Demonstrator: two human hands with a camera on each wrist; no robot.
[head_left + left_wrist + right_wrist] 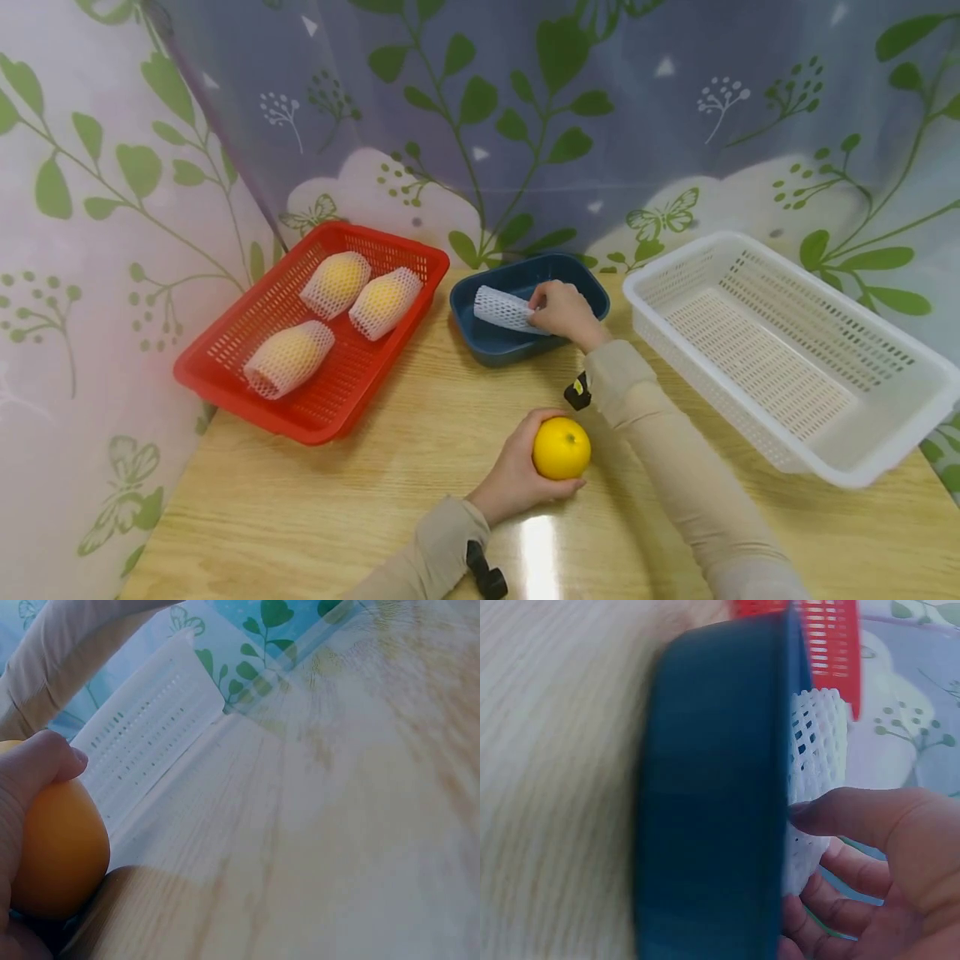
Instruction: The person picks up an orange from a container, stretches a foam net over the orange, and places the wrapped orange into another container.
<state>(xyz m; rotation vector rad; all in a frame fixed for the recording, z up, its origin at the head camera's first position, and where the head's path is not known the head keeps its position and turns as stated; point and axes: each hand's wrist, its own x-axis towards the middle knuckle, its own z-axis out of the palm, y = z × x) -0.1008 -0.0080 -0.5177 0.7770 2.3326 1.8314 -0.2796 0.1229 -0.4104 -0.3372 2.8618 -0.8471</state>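
A yellow-orange citrus fruit (562, 448) is gripped by my left hand (525, 467), low over the near middle of the table. The left wrist view shows the same fruit (64, 851) under the thumb. Over the blue tray (491, 354), my right hand (566, 312) pinches one end of a white foam net sleeve (501, 310). In the right wrist view, thumb and fingers close on the mesh sleeve (817, 750) behind the tray's wall (712, 787). The sleeve looks flattened, with no fruit visible inside.
A red basket (352, 392) on the left holds several fruits in foam nets, such as the netted fruit (290, 358) nearest me. To the right stands a white basket (712, 379). A patterned curtain (487, 167) hangs behind the wooden table (315, 508).
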